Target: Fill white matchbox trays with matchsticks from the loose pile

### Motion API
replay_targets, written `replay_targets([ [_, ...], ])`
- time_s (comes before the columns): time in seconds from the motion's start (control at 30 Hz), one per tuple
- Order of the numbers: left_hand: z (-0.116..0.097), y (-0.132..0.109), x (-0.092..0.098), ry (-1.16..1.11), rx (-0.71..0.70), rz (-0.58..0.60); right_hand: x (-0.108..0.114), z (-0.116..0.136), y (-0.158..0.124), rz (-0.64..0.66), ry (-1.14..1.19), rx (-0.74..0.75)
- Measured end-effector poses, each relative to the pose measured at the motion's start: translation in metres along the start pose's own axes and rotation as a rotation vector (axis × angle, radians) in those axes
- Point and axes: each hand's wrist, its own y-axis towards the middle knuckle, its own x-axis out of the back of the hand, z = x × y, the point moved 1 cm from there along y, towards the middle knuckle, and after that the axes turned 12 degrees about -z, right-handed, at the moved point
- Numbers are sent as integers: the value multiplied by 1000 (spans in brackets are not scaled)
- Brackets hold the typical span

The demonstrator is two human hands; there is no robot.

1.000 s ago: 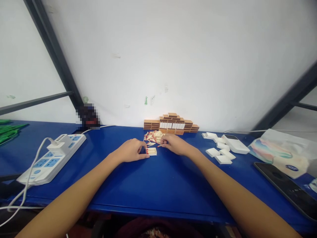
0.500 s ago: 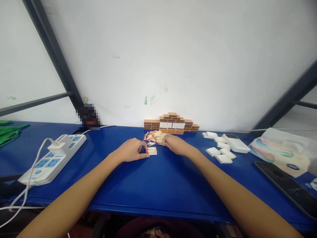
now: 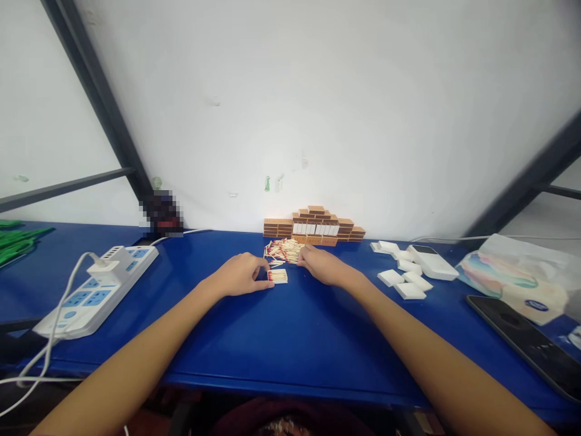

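A small white matchbox tray with several red-headed matches lies on the blue table. My left hand grips its left end, thumb at the near corner and fingers at the far one. Behind the tray spreads a loose pile of matches, heads pointing various ways. At the pile's right edge is my right hand, its fingertips pinched together and touching the matches. Whatever sits between those fingertips is too small and hidden to make out.
Brown matchboxes are stacked against the wall behind the pile. To the right lie several white trays, a white device, a tissue pack and a phone. A power strip with cables occupies the left.
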Motion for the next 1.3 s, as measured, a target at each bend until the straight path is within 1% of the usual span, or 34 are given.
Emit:
replay_targets([
  [0.13, 1, 0, -1, 15, -6, -8, 4, 12, -1, -80, 164, 88],
  [0.23, 1, 0, -2, 19, -13, -16, 5, 28, -5, -68, 250, 119],
  [0.37, 1, 0, -2, 6, -24, -17, 4, 47, -10, -45, 209, 127],
  [0.47, 1, 0, -2, -2, -27, -16, 2, 51, -11, -34, 162, 127],
  [0.6, 0, -1, -1, 8, -24, -15, 0, 49, -10, -9, 156, 137],
  [0.73, -1, 0, -1, 10, -23, -9, 2, 48, -10, -11, 176, 141],
  [1.03, -1, 0, 0, -1, -21, -18, 5, 47, -8, -85, 158, 168],
  [1.2, 0, -1, -1, -1, -17, -17, 5, 26, -2, -197, 55, 97],
  [1.3, 1, -2, -1, -2, -4, -16, 0, 10, 1, -199, 0, 47],
])
